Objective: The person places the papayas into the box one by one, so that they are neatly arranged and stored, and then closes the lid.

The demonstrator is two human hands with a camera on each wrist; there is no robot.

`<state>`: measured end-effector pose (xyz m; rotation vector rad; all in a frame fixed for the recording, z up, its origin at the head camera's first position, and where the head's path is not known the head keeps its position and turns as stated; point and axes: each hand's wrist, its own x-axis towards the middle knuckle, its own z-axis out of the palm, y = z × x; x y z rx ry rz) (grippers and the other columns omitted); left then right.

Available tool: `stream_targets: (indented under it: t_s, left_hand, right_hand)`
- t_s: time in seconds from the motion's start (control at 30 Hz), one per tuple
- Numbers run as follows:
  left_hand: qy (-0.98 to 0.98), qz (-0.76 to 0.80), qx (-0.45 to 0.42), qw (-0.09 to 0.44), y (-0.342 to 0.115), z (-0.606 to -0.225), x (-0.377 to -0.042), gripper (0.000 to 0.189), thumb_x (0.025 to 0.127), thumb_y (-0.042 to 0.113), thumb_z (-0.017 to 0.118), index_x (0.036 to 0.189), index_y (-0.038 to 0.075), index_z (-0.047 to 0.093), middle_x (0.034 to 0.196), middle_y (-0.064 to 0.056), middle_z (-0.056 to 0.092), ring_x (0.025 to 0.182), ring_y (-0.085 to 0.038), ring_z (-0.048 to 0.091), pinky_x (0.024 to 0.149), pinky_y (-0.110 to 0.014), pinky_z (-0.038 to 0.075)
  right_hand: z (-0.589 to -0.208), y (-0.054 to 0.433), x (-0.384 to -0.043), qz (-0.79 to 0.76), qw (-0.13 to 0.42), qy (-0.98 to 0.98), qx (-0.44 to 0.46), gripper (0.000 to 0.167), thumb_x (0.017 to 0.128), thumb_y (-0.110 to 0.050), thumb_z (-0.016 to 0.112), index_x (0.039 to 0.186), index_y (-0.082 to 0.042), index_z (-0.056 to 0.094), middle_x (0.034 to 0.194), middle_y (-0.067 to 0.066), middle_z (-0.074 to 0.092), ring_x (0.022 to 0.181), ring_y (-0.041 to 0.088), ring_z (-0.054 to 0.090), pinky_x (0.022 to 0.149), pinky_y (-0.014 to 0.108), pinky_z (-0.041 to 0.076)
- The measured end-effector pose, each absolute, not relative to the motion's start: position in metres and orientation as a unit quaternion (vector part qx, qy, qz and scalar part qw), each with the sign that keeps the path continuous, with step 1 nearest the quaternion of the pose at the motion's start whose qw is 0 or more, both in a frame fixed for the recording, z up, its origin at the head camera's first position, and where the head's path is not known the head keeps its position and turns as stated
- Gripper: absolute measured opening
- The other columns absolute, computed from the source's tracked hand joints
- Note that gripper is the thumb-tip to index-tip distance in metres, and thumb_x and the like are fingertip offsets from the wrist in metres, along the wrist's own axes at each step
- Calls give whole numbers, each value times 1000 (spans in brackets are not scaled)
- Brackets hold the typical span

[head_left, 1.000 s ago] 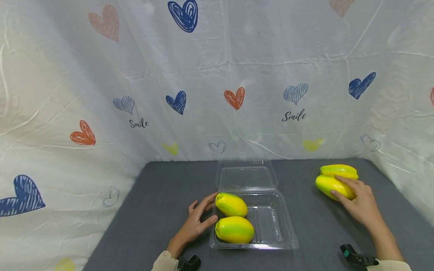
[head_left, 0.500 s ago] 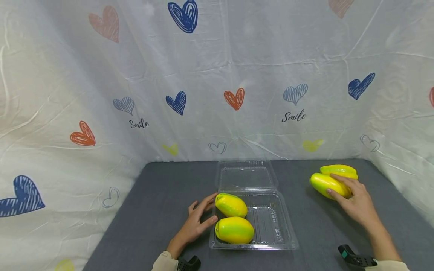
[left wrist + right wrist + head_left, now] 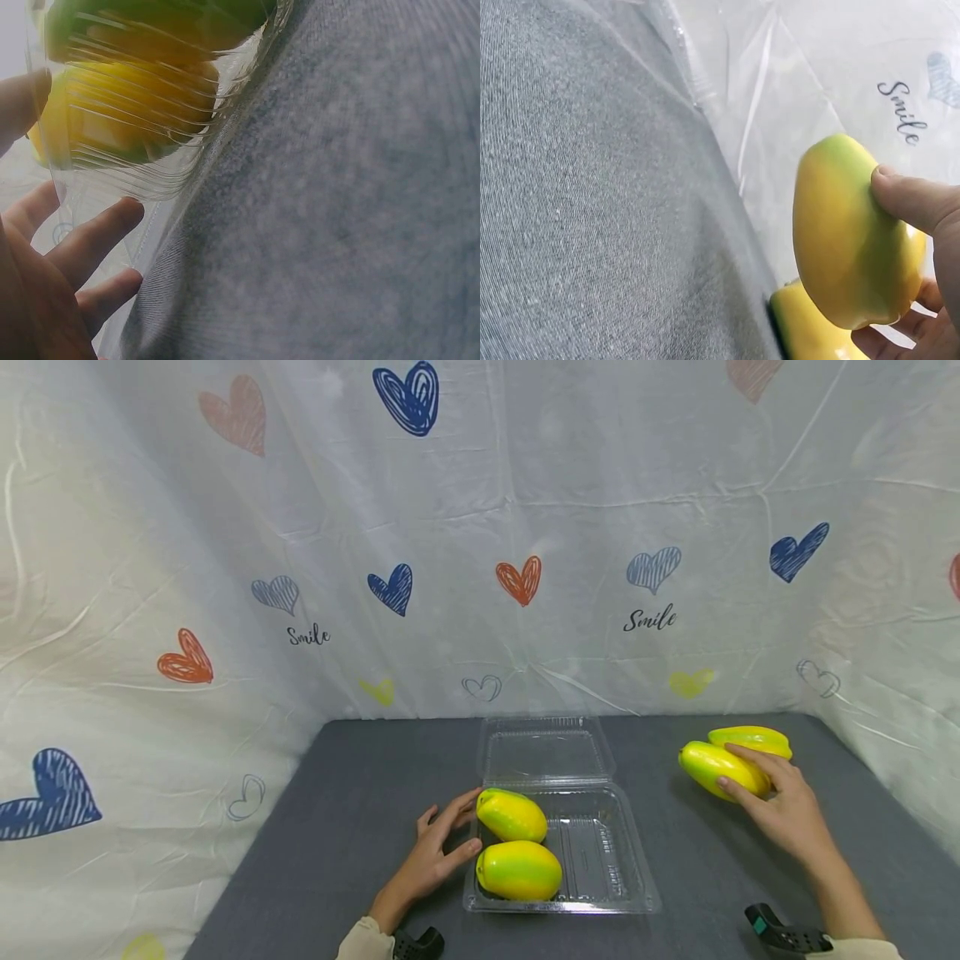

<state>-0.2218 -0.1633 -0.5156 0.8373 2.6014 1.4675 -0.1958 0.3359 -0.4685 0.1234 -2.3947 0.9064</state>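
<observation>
Held fruit [image 3: 720, 766], right of the head frame, slightly farther left than earlier; gripped between thumb and fingers of right hand [image 3: 789, 814]. Just behind, second fruit [image 3: 761, 739], unmoved. Lower centre: open box [image 3: 592, 856], two fruits [image 3: 519, 870] inside. At its left edge, left hand [image 3: 433, 853], fingers loosely spread.

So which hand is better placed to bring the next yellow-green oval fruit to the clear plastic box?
Probably the right hand: it grips one yellow-green oval fruit, with another behind it. The left hand is on the other side of the clear plastic box from both.
</observation>
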Motion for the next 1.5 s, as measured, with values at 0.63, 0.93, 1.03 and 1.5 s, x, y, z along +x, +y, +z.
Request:
stream_targets:
  t_s: [0.63, 0.93, 1.03, 1.5]
  left_hand:
    - [839, 471, 269, 28, -164, -513, -220, 66, 102, 26, 60, 161, 33, 30, 152, 5, 54, 137, -15, 55, 114, -66, -2]
    - [838, 472, 272, 24, -164, -514, -221, 66, 102, 27, 59, 160, 32, 30, 153, 4, 53, 136, -14, 55, 113, -67, -2]
    - [836, 473, 279, 17, -164, -514, -221, 66, 102, 27, 59, 160, 31, 30, 152, 1, 55, 135, -15, 56, 112, -70, -1]
    - [836, 471, 282, 7, -164, -514, -221, 66, 101, 27, 60, 160, 31, 31, 150, -1, 57, 134, -16, 57, 111, -72, 0]
  right_hand:
    - [-457, 318, -192, 346, 270, -897, 56, 52, 88, -14, 81, 136, -6, 64, 133, 25, 59, 120, 43, 45, 92, 57, 35]
    - [-459, 305, -192, 356, 282, -887, 85, 54, 84, -15, 85, 135, -17, 67, 134, 14, 61, 119, -21, 29, 90, 15, 28]
    - [-458, 300, -191, 357, 274, -889, 89, 55, 84, -15, 84, 136, -17, 66, 135, 17, 60, 121, -15, 33, 93, 23, 33]
    - [-454, 280, -189, 375, 265, -881, 115, 54, 86, -15, 83, 137, -21, 66, 132, 7, 61, 130, -6, 37, 102, 12, 28]
